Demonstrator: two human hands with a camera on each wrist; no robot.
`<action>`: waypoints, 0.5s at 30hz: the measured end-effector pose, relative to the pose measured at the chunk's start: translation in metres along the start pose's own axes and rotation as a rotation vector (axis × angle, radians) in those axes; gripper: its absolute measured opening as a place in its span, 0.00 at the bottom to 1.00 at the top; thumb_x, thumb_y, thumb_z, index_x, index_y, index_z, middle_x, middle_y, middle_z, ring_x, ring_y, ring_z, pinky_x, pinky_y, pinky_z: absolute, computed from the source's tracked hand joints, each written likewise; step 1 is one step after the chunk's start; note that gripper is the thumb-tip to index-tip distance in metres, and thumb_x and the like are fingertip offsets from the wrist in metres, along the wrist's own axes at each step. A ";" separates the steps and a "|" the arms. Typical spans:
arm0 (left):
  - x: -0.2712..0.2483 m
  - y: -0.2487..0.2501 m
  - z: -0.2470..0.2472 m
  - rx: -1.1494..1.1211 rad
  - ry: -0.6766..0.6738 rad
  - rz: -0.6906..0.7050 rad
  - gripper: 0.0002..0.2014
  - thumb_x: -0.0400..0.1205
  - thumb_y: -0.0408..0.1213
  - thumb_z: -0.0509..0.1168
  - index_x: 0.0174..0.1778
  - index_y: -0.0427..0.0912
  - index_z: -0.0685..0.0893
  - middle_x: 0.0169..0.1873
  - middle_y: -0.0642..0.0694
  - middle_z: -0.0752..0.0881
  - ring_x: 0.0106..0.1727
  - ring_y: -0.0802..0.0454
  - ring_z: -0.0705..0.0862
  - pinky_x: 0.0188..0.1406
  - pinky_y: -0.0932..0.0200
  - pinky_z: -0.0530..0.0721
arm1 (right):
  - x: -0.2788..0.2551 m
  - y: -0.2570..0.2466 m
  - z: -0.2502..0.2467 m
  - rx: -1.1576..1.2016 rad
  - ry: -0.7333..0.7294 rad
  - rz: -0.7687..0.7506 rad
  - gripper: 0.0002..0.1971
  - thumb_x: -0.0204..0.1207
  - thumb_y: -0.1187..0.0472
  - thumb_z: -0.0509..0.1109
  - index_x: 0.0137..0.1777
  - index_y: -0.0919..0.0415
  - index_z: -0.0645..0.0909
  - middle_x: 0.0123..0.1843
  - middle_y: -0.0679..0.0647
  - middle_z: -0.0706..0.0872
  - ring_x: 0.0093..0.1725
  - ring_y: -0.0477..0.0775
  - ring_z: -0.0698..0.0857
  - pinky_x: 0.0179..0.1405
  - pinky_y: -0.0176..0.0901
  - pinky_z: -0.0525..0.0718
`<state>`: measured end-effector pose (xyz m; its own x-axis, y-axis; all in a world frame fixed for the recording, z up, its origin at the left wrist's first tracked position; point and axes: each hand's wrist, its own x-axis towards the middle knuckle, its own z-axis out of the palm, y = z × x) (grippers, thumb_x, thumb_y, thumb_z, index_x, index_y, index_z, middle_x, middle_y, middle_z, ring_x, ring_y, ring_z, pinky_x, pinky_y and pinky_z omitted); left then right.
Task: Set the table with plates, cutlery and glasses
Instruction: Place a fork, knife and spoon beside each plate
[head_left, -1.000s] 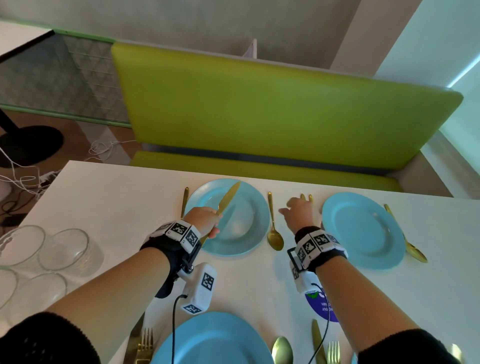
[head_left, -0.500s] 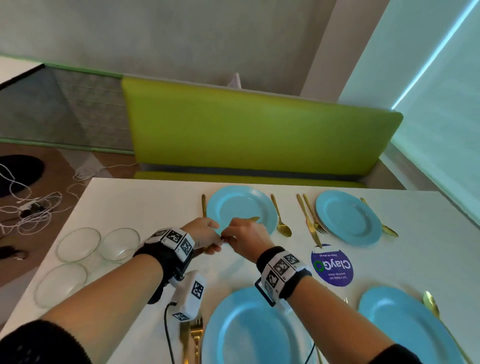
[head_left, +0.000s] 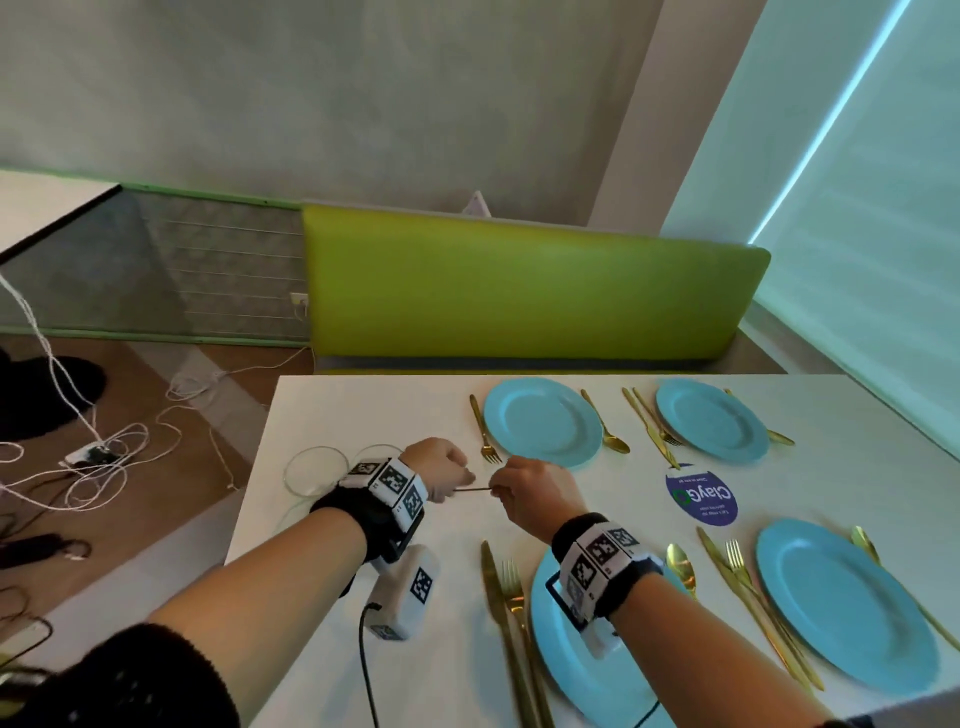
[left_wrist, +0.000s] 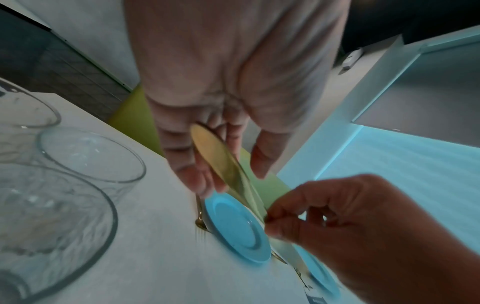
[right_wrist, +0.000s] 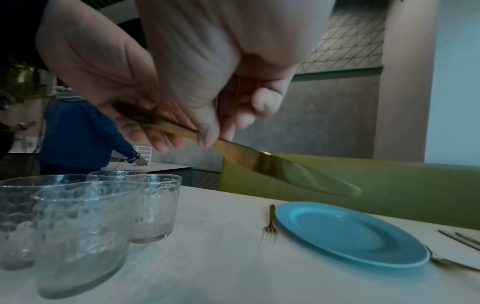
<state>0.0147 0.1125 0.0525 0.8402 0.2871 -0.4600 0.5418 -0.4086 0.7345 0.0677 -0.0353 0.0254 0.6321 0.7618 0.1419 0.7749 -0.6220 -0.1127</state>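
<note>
Item: gold knife (head_left: 472, 489), held off the table (head_left: 363, 415) between both hands, just short of the far-left plate (head_left: 543, 421).

Left hand (head_left: 441, 475): I see its fingers lying loosely along one end of the knife, thumb apart on the far side, a light cradling hold.

Right hand (head_left: 535, 496): thumb and fingers pinch the other end of the knife firmly.

Nearby stock: fork (head_left: 484, 428) lying left of that plate, spoon (head_left: 605, 428) on its right. Glasses (right_wrist: 109, 209) are grouped at the table's left edge, just beside my left wrist. Three other plates appear set with cutlery.

Hazards, as I judge them: the handover grip is thin, so the knife could slip and strike the plate or knock the fork askew. A careless left elbow swing could topple the glasses.
</note>
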 end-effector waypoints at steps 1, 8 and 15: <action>0.001 -0.003 -0.007 0.062 0.063 0.016 0.18 0.79 0.41 0.67 0.65 0.41 0.80 0.60 0.41 0.85 0.57 0.45 0.85 0.59 0.54 0.82 | 0.002 -0.001 -0.002 -0.021 -0.069 0.049 0.09 0.77 0.61 0.67 0.49 0.55 0.89 0.47 0.53 0.89 0.45 0.60 0.88 0.41 0.46 0.84; 0.020 -0.018 -0.049 -0.111 0.243 0.034 0.13 0.82 0.38 0.64 0.60 0.38 0.84 0.63 0.40 0.85 0.66 0.41 0.81 0.68 0.54 0.79 | 0.042 0.008 0.016 0.107 -0.248 0.473 0.11 0.78 0.58 0.65 0.54 0.57 0.87 0.53 0.55 0.88 0.54 0.57 0.86 0.52 0.46 0.86; 0.060 -0.021 -0.075 -0.285 0.253 0.002 0.11 0.79 0.32 0.63 0.33 0.49 0.78 0.44 0.41 0.84 0.44 0.45 0.84 0.45 0.58 0.83 | 0.116 0.022 0.056 0.172 -0.403 0.659 0.17 0.79 0.59 0.62 0.63 0.65 0.81 0.63 0.63 0.84 0.64 0.63 0.82 0.59 0.49 0.80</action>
<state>0.0520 0.2034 0.0465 0.7899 0.5059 -0.3466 0.4819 -0.1626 0.8610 0.1579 0.0499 -0.0156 0.8877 0.2733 -0.3705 0.2089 -0.9562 -0.2049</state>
